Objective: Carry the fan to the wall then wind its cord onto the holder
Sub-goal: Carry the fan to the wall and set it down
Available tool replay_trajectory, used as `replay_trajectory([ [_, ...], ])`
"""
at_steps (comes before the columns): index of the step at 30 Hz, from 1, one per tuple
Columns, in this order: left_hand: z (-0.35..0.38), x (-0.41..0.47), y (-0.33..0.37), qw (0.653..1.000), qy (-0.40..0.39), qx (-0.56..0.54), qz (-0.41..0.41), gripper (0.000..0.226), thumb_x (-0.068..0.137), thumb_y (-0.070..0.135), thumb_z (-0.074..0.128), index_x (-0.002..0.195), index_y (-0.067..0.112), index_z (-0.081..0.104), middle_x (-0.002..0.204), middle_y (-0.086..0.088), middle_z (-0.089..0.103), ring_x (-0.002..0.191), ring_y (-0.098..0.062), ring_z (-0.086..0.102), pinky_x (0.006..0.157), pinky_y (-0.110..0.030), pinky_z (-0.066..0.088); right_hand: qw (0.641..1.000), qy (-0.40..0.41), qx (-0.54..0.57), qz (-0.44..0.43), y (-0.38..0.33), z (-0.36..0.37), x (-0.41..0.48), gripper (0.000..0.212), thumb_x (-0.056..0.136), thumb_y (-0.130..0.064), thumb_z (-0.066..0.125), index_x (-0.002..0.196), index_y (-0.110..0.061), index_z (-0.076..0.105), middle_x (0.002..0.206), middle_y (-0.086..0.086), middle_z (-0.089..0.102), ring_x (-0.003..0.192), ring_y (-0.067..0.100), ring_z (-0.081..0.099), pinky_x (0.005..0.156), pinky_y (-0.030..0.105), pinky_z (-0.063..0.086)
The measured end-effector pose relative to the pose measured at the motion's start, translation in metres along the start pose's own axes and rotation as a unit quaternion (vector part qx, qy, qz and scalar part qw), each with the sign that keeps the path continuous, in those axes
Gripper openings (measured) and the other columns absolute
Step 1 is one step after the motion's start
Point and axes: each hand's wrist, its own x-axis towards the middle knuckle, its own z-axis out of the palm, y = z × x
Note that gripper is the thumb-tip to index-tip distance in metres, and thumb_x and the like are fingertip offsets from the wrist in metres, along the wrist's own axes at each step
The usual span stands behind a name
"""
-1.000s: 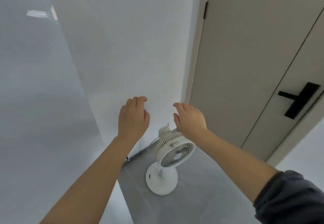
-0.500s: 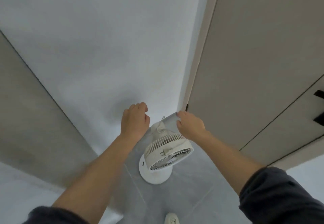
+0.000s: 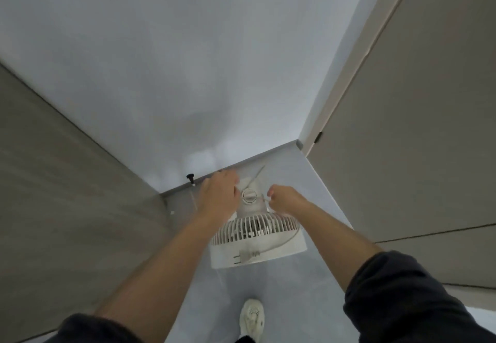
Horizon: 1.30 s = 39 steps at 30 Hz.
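Left hand (image 3: 220, 197) lies on the rear housing of the white fan (image 3: 255, 231), grip I can't make out; right hand (image 3: 284, 200) curled beside the top knob (image 3: 249, 196), holding anything or not, I can't tell; fan sits close to the wall (image 3: 214, 74), cord plug (image 3: 245, 256) in front of the grille.

Both hands had dropped from above the fan (image 3: 255, 231) to its rear housing. The left hand (image 3: 220, 195) sat at 9 o'clock of the dial (image 3: 249, 196) and the right hand (image 3: 284, 199) at 3 o'clock, fingers now curled. The view had tipped overhead, showing the plug (image 3: 245, 256) at the fan's 6 o'clock and more of a shoe (image 3: 252, 316).
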Motion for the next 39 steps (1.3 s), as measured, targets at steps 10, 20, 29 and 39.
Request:
replay_trajectory([
  [10,0.079,0.015,-0.036,0.97,-0.193,-0.065,-0.133,0.023,0.088,0.018,0.052,0.11,0.02,0.049,0.096,-0.006,0.066,0.085,-0.028,0.063,0.079,-0.04,0.054,0.998,0.004,0.067,0.012,0.03,0.025,0.046,0.016,0.087,-0.023,0.055,0.102,-0.022,0.063,0.104,0.002,0.065,0.082,0.019,0.062,0.071,0.032,0.05],
  [20,0.092,0.031,-0.071,0.913,-0.071,-0.184,-0.358,0.021,0.097,0.022,0.036,0.085,0.01,0.05,0.085,-0.014,0.061,0.07,-0.029,0.054,0.06,-0.034,0.041,0.97,0.104,0.144,0.168,0.079,0.017,0.062,0.022,0.089,-0.016,0.048,0.1,-0.01,0.066,0.099,0.01,0.068,0.083,0.026,0.057,0.07,0.028,0.043],
  [29,0.113,0.046,-0.054,0.688,-0.222,-0.511,-0.464,0.035,0.092,0.04,0.048,0.109,0.012,0.061,0.106,-0.013,0.063,0.086,-0.029,0.061,0.071,-0.041,0.054,0.785,-0.279,0.461,0.305,0.111,0.054,0.06,0.06,0.097,-0.056,0.029,0.126,-0.008,0.053,0.128,0.015,0.059,0.12,0.037,0.051,0.096,0.071,0.033],
  [39,0.153,0.064,-0.062,0.63,-0.251,-0.562,-0.475,0.069,0.073,0.079,0.048,0.106,0.021,0.065,0.108,-0.009,0.068,0.097,-0.032,0.067,0.077,-0.045,0.053,0.773,-0.316,0.498,0.233,0.118,0.084,0.069,0.064,0.071,-0.063,0.066,0.111,-0.012,0.071,0.117,0.014,0.068,0.111,0.032,0.062,0.107,0.054,0.036],
])
